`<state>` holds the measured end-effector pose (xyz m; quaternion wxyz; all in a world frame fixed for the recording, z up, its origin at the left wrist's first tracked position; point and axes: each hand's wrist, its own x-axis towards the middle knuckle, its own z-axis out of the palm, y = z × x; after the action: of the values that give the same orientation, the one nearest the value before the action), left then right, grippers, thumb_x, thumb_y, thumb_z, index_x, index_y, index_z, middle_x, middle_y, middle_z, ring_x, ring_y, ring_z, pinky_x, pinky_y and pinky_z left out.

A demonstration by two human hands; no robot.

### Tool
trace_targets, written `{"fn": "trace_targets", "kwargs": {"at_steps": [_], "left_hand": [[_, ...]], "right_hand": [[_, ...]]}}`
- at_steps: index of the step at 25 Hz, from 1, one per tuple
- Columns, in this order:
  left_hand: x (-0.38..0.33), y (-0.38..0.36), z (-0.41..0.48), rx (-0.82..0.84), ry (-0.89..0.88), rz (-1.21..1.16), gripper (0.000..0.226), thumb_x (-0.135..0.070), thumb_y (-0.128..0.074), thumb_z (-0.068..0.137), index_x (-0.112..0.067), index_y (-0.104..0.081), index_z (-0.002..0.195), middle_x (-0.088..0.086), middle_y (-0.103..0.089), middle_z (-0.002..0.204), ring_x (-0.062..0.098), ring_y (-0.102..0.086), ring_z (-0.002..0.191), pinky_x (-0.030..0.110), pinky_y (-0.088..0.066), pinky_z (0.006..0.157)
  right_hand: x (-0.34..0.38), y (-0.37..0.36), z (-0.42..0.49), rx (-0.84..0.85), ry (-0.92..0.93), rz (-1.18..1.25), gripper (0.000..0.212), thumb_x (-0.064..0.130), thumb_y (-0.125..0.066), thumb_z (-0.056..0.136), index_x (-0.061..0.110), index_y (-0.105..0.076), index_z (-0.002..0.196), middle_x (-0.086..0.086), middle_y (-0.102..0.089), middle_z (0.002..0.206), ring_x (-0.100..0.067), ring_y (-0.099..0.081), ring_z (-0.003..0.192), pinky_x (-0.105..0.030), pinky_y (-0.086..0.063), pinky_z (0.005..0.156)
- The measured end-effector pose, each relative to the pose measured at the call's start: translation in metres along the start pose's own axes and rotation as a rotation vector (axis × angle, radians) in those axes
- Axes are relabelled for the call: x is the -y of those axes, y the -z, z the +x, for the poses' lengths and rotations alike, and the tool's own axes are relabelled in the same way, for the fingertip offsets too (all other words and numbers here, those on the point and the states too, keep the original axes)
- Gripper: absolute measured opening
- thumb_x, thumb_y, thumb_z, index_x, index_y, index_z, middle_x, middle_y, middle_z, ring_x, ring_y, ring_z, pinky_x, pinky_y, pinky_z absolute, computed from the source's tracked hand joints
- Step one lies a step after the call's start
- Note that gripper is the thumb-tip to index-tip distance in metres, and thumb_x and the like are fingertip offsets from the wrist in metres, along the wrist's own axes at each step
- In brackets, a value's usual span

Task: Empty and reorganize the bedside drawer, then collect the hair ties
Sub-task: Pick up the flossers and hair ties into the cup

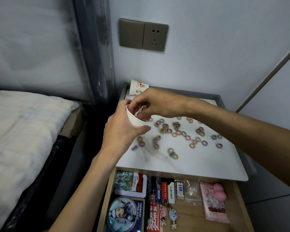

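Several small pastel hair ties lie scattered across the white marble top of the bedside table. My left hand grips a small white paper cup, tilted, above the table's left side. My right hand is over the cup's mouth with its fingertips inside, pinched on something pale pink and white; what it is I cannot tell. Below, the wooden drawer stands pulled out, with items laid in rows.
A second printed paper cup stands at the table's back left corner. The drawer holds cards, a round badge, keychains, small boxes and a pink packet. A bed lies to the left. A wall socket is above.
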<state>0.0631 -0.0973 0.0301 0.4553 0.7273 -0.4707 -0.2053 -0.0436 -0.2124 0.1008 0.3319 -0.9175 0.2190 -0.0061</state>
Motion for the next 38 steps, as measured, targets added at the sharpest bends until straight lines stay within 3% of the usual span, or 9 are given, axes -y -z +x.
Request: {"fn": "trace_targets", "kwargs": {"at_steps": [4,6,9,12,17,22,25,28,38], "left_hand": [[0.003,0.012,0.003,-0.05,0.027,-0.046,0.077,-0.037,-0.089,0.06,-0.036,-0.046,0.125,-0.017,-0.064,0.1,0.001,-0.06,0.089,0.04,-0.059,0.068],[0.006,0.018,0.005,-0.067,0.012,-0.046,0.077,-0.037,-0.089,0.06,-0.035,-0.046,0.123,-0.017,-0.064,0.098,-0.002,-0.059,0.089,0.024,-0.054,0.067],[0.01,0.029,0.007,-0.082,0.017,-0.067,0.072,-0.031,-0.09,0.061,-0.034,-0.045,0.117,-0.021,-0.061,0.093,-0.005,-0.058,0.084,0.008,-0.043,0.05],[0.017,0.039,0.011,-0.129,0.021,-0.076,0.073,-0.027,-0.091,0.06,-0.03,-0.048,0.119,-0.02,-0.063,0.093,-0.012,-0.059,0.081,0.003,-0.041,0.056],[0.031,0.055,0.016,-0.223,0.03,-0.067,0.077,-0.031,-0.092,0.058,-0.027,-0.049,0.122,-0.014,-0.063,0.098,0.009,-0.061,0.092,0.017,-0.046,0.071],[0.036,0.059,0.018,-0.311,0.032,-0.093,0.081,-0.032,-0.093,0.054,-0.026,-0.05,0.122,-0.01,-0.061,0.1,0.017,-0.059,0.098,0.033,-0.05,0.082],[0.038,0.063,0.019,-0.376,0.04,-0.147,0.078,-0.029,-0.094,0.055,-0.026,-0.051,0.12,-0.013,-0.059,0.099,0.014,-0.059,0.097,0.026,-0.049,0.08],[0.037,0.065,0.019,-0.396,0.063,-0.199,0.077,-0.028,-0.094,0.055,-0.027,-0.052,0.12,-0.011,-0.06,0.104,0.011,-0.058,0.097,0.021,-0.048,0.078],[0.032,0.056,0.02,-0.349,0.055,-0.168,0.078,-0.03,-0.094,0.055,-0.025,-0.052,0.121,-0.012,-0.059,0.099,0.018,-0.059,0.102,0.037,-0.052,0.089]], "right_hand": [[0.003,-0.001,0.01,-0.148,-0.005,0.122,0.02,-0.002,-0.071,0.084,0.005,-0.066,0.102,-0.014,-0.072,0.095,-0.02,-0.073,0.077,-0.028,-0.06,0.075],[0.009,-0.003,0.017,-0.163,-0.001,0.198,0.018,-0.005,-0.073,0.082,0.005,-0.063,0.094,-0.017,-0.072,0.086,-0.022,-0.073,0.069,-0.028,-0.06,0.066],[0.02,-0.009,0.035,-0.217,0.037,0.094,0.016,0.002,-0.081,0.075,0.009,-0.071,0.085,-0.007,-0.074,0.077,-0.014,-0.07,0.065,-0.018,-0.053,0.057],[0.026,-0.021,0.05,-0.198,0.101,0.039,0.013,0.004,-0.078,0.076,0.011,-0.078,0.087,0.003,-0.074,0.078,0.002,-0.065,0.066,-0.013,-0.05,0.063],[0.021,-0.021,0.06,-0.122,0.168,0.281,0.019,0.001,-0.071,0.086,0.006,-0.074,0.104,0.0,-0.071,0.088,-0.001,-0.063,0.075,-0.019,-0.051,0.072],[-0.01,-0.028,0.075,-0.285,0.086,0.517,0.011,0.002,-0.063,0.093,0.002,-0.072,0.099,-0.001,-0.067,0.074,-0.008,-0.059,0.062,-0.021,-0.05,0.064],[-0.045,-0.036,0.087,-0.287,-0.029,0.171,0.012,0.008,-0.071,0.088,0.003,-0.073,0.099,-0.002,-0.068,0.078,-0.004,-0.059,0.063,-0.021,-0.047,0.065],[-0.083,-0.066,0.096,-0.097,-0.228,-0.289,0.038,0.031,-0.078,0.083,0.01,-0.071,0.113,-0.005,-0.07,0.102,-0.015,-0.064,0.091,-0.026,-0.048,0.08],[-0.123,-0.08,0.09,-0.122,-0.297,-0.412,0.015,0.021,-0.068,0.091,0.01,-0.068,0.101,-0.012,-0.069,0.105,-0.028,-0.062,0.097,-0.03,-0.045,0.077]]}}
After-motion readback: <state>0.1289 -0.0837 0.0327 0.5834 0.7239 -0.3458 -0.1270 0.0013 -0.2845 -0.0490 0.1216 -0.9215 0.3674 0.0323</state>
